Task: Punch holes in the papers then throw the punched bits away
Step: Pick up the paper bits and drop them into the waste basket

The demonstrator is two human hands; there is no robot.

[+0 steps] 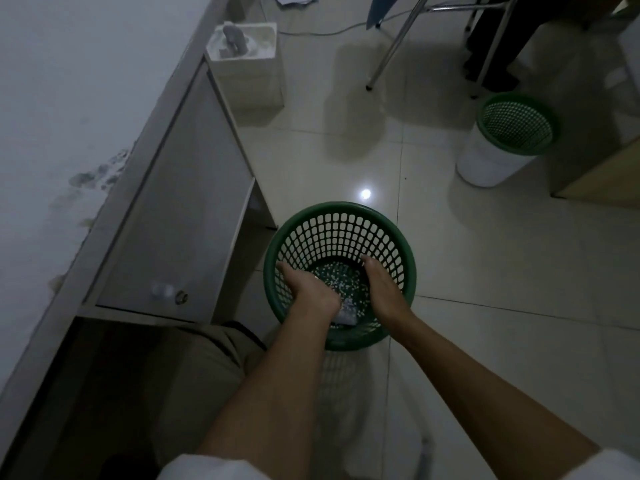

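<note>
Both hands, left hand [308,289] and right hand [381,285], reach inside the green mesh wastebasket [341,211]; their grip is unclear. White punched bits [341,277] already cover its bottom, so disposal looks nearly done.

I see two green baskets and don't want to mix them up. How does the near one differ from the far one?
The near basket has both hands over it, the left hand and right hand; the far basket has none. The near basket holds white paper bits; nothing shows in the far basket. The far basket sits on a white bucket. Both are green, round and meshed.
</note>
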